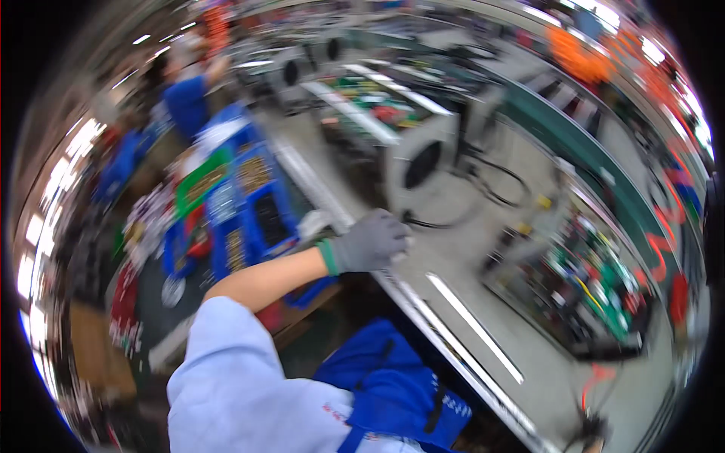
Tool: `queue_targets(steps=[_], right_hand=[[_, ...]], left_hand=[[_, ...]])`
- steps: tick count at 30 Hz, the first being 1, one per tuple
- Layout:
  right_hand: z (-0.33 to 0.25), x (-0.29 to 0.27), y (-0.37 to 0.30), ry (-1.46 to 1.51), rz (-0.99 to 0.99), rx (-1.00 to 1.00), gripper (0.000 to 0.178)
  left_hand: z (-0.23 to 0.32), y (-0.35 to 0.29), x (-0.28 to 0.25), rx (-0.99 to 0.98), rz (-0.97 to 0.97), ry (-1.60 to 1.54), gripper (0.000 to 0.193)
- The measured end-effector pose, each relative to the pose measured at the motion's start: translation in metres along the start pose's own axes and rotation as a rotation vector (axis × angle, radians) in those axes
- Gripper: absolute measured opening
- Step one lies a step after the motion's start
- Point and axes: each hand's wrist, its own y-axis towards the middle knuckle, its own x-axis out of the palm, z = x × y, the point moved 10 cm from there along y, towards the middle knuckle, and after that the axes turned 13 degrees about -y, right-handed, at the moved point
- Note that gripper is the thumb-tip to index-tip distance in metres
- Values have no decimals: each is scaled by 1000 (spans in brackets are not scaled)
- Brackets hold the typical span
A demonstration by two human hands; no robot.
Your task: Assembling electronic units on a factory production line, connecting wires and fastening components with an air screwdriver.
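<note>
My left hand (371,243), in a grey glove with a green cuff, is over the near edge of the grey workbench (453,253). Its fingers are curled closed, and whatever may be inside them is hidden. Beyond it, on the bench, stands a metal equipment case (423,155) with a round black fan opening and green circuit boards on top. At the lower right, a dark smeared shape appears to be my right hand (593,432), beside a coiled orange hose (596,377); its fingers cannot be made out.
An open chassis (581,279) full of boards and wires sits on the right of the bench. A black cable (502,177) loops behind the metal case. Blue bins (264,211) of small parts stand at the left. A person in blue (187,106) is farther back.
</note>
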Motion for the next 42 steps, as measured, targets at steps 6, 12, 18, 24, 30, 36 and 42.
queue_targets(steps=[6, 12, 18, 24, 30, 36, 42], right_hand=[[-63, -52, 113, 1025, 322, 5, 37], [-10, 1, 11, 2116, 372, 293, 32], [-98, -118, -164, 3240, 250, 703, 36], [-53, 16, -101, 3329, 366, 4, 73], [-132, -119, -162, 3040, -143, -220, 62], [-182, -203, -301, 2797, -428, -16, 53], [-256, -277, -318, 2577, -790, -328, 79]], left_hand=[[-44, -156, -111, -458, 270, 328, 26], [-165, -387, -190, -1453, 484, 275, 40], [-161, -390, -199, -1559, 302, 175, 17], [-124, -357, -126, -1652, -295, -373, 38], [-108, -333, -99, -1150, -326, 14, 38], [-116, -412, -116, -1502, -214, -80, 22], [-102, -339, -136, -1412, -271, 66, 17]])
